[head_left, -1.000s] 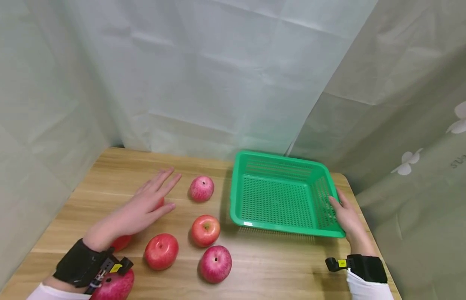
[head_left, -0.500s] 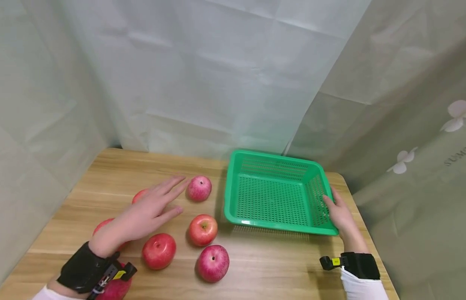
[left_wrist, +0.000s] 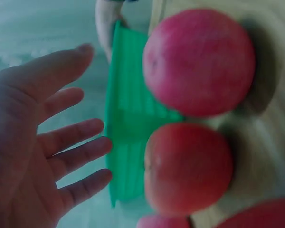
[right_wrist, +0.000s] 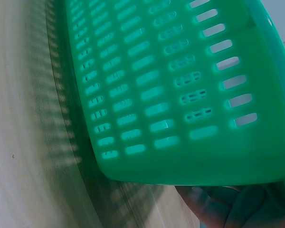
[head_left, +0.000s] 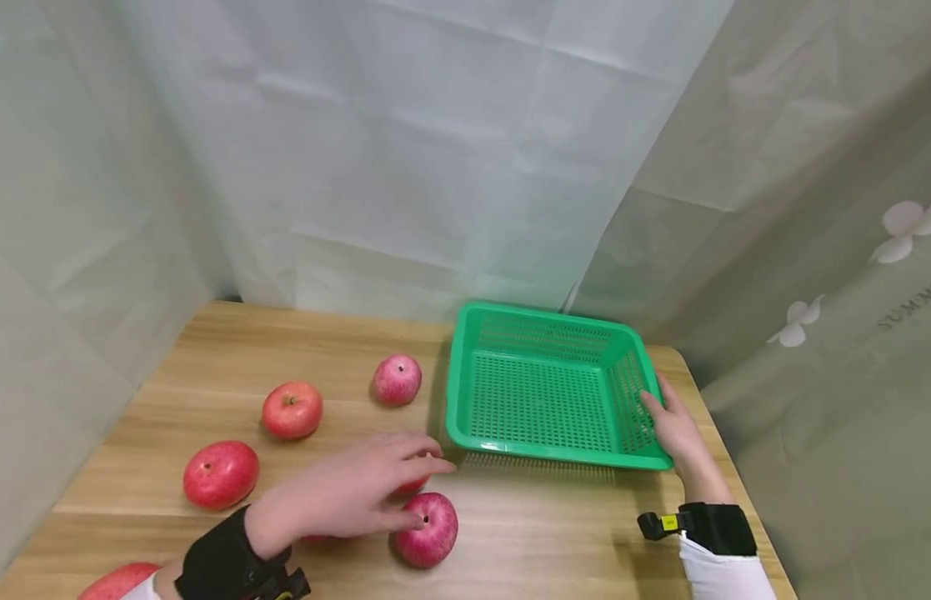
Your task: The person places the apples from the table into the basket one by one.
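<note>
My left hand [head_left: 352, 492] hovers over the front apples with its fingers spread. Its thumb is near a pinkish-red apple [head_left: 429, 533]. Below the fingers, an orange-red apple [head_left: 412, 487] is mostly hidden. The left wrist view shows the palm [left_wrist: 19, 156] apart from a pink apple [left_wrist: 199, 61] and a redder apple [left_wrist: 187, 168]. At the right, my right hand [head_left: 678, 425] grips the side rim of a green plastic basket [head_left: 540, 458], thumb over the edge. Inside, the basket holds nothing. In the right wrist view the slotted basket wall [right_wrist: 147, 95] hides most of that hand.
More apples lie on the wooden table [head_left: 525, 542]: a red apple [head_left: 221, 475], an orange-red apple [head_left: 292, 410], a pink apple [head_left: 397, 380] and one cut off at the lower left [head_left: 120, 581]. Another shows slightly beneath the left wrist. Pale curtains [head_left: 405, 167] hang behind the table.
My left hand has moved right and nearer to me, from above the left-hand apples to the front ones, uncovering two apples. The right hand keeps its grip and the basket stays about where it was.
</note>
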`<state>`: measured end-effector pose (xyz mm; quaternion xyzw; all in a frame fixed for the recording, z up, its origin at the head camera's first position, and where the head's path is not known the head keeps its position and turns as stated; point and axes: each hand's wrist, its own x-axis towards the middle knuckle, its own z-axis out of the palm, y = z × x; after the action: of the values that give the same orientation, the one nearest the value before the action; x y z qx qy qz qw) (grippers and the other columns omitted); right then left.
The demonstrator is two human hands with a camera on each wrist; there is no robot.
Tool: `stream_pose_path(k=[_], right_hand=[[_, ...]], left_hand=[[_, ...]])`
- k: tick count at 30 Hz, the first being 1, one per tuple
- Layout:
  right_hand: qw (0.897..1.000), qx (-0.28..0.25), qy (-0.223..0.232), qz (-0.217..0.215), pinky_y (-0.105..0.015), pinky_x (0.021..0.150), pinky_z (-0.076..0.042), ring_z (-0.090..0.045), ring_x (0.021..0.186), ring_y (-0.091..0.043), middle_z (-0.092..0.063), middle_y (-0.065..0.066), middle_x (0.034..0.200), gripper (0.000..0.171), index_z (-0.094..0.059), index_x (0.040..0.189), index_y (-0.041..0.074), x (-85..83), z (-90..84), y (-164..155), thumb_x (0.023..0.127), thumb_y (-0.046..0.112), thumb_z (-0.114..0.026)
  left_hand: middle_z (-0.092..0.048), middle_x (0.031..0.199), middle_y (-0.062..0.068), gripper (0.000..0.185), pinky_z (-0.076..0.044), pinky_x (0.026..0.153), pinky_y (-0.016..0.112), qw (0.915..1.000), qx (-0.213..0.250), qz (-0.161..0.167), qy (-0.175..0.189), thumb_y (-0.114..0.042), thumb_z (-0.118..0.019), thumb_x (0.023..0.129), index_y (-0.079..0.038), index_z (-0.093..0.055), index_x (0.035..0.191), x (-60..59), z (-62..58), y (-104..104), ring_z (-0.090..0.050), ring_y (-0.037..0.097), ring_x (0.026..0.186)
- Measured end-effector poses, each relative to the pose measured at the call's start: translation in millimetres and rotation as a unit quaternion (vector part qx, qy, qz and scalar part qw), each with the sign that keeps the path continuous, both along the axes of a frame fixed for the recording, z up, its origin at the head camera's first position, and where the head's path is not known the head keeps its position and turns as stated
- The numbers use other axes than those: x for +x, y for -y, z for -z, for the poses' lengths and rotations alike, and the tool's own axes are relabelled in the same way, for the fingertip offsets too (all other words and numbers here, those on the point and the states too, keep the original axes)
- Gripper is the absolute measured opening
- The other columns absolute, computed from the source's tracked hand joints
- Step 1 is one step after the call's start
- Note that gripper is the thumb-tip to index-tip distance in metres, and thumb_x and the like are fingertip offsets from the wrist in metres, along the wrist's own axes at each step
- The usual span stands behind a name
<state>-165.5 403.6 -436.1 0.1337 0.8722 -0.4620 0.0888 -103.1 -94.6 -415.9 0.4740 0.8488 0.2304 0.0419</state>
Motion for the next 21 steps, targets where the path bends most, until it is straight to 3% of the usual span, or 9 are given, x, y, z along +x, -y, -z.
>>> stream_pose_path(k=[4,7,13,21], right_hand=[[1.000,-0.007,0.006,0.004,-0.071,0.117,-0.025,-0.016,0.156,-0.053,0.001,-0.022,0.177,0.072,0.004,0.173,0.024,-2.9,-1.8,-0.9,0.116,0.046,-0.035],[1.000,-0.013,0.012,0.004,-0.068,0.115,-0.030,-0.023,0.152,-0.052,-0.003,-0.024,0.177,0.073,0.002,0.173,0.022,-3.9,-3.1,0.3,0.117,0.044,-0.036],[1.000,-0.011,0.011,0.003,-0.067,0.113,-0.032,-0.025,0.150,-0.052,-0.003,-0.025,0.176,0.073,0.003,0.173,0.021,-3.1,-6.5,1.8,0.116,0.046,-0.035],[1.000,-0.016,0.012,0.004,-0.067,0.112,-0.034,-0.024,0.151,-0.053,-0.002,-0.024,0.176,0.074,0.003,0.173,0.021,-0.4,-8.0,2.1,0.116,0.047,-0.036]], left_hand=[[-0.059,0.143,-0.004,0.063,-0.050,0.109,0.039,0.9991,-0.018,0.039,-0.002,-0.042,-0.086,0.091,-0.024,-0.063,0.147,3.6,3.8,-15.4,-0.054,0.017,0.131],[-0.059,0.142,-0.005,0.065,-0.050,0.107,0.038,0.9985,-0.023,0.050,0.000,-0.045,-0.089,0.088,-0.026,-0.064,0.145,5.8,6.6,-21.5,-0.055,0.017,0.129],[-0.059,0.142,-0.003,0.069,-0.051,0.105,0.039,0.9971,-0.032,0.066,0.022,-0.045,-0.091,0.085,-0.029,-0.063,0.147,9.4,13.8,-26.4,-0.055,0.015,0.129],[-0.060,0.138,-0.002,0.076,-0.051,0.105,0.036,0.9954,-0.038,0.088,0.002,-0.045,-0.097,0.077,-0.031,-0.065,0.145,12.7,22.0,-27.2,-0.056,0.012,0.126]])
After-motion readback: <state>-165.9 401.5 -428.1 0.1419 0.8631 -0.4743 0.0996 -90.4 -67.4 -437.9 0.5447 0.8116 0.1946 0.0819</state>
